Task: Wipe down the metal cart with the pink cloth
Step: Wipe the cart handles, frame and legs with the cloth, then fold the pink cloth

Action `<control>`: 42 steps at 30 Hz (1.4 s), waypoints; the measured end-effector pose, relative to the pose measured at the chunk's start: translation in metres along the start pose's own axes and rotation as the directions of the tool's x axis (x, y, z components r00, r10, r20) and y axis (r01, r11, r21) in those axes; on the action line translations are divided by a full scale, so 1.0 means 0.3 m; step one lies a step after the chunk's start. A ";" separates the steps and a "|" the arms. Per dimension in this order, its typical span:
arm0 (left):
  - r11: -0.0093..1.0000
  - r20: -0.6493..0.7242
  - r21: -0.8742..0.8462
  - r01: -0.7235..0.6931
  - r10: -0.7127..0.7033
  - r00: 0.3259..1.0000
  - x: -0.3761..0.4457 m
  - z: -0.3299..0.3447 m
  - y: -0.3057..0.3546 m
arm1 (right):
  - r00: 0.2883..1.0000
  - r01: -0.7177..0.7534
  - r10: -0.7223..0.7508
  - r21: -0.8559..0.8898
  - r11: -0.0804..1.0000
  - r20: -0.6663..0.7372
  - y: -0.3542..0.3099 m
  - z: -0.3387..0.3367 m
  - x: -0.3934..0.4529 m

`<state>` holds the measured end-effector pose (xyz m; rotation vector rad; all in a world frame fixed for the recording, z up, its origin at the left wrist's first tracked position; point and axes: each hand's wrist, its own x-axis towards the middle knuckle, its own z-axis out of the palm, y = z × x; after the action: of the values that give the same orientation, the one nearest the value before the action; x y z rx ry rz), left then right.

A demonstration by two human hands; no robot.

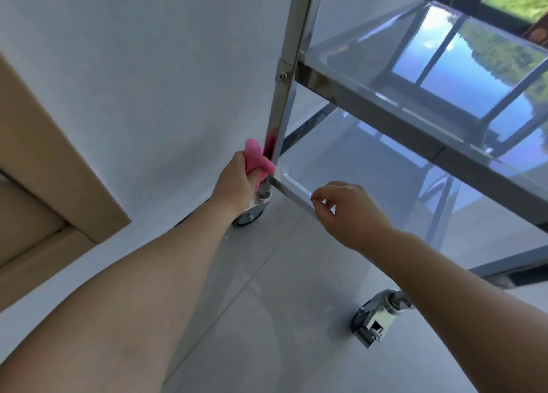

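Note:
The metal cart (370, 102) fills the right half of the head view, with shiny shelves and an upright corner post (284, 96). My left hand (237, 182) grips the pink cloth (256, 158) and presses it against the bottom of that post, just above the corner of the lowest shelf (350, 167). My right hand (350, 211) hovers over the front edge of the lowest shelf with fingers loosely curled and holds nothing. Whether it touches the edge I cannot tell.
A white wall (148, 81) stands right behind the post. A tan door frame (44, 170) is at the left. One caster wheel (252, 211) sits below my left hand, another caster (376, 315) near my right forearm. Grey floor tiles (267, 318) lie below.

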<state>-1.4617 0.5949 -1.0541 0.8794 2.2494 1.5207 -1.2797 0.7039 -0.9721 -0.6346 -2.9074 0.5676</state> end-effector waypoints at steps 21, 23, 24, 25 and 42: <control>0.974 0.538 -0.219 0.064 0.066 0.841 -0.338 -1.219 2.333 | 0.986 0.070 0.050 0.675 0.734 -0.157 -1.202 -2.004 -0.155; 0.984 0.539 -0.179 -0.005 0.102 0.836 -0.309 -1.211 2.528 | 0.979 0.060 0.096 0.700 0.712 -0.181 -1.159 -2.232 -0.176; 0.989 0.508 -0.145 0.002 0.073 0.858 -0.294 -1.195 2.612 | 0.971 0.056 0.129 0.714 0.698 -0.202 -1.124 -2.334 -0.187; 0.994 0.469 -0.111 0.009 0.044 0.882 -0.282 -1.169 2.691 | 0.962 0.048 0.166 0.731 0.681 -0.218 -1.081 -2.430 -0.201; 0.933 0.075 -0.260 -0.249 0.277 0.958 0.004 0.057 3.601 | 0.760 0.040 0.395 0.643 0.765 -0.516 0.252 -3.417 -0.506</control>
<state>-1.1027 0.8869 -0.0777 1.1917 1.8684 1.7726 -0.9231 1.0472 -0.0584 -0.8139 -1.8610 1.0417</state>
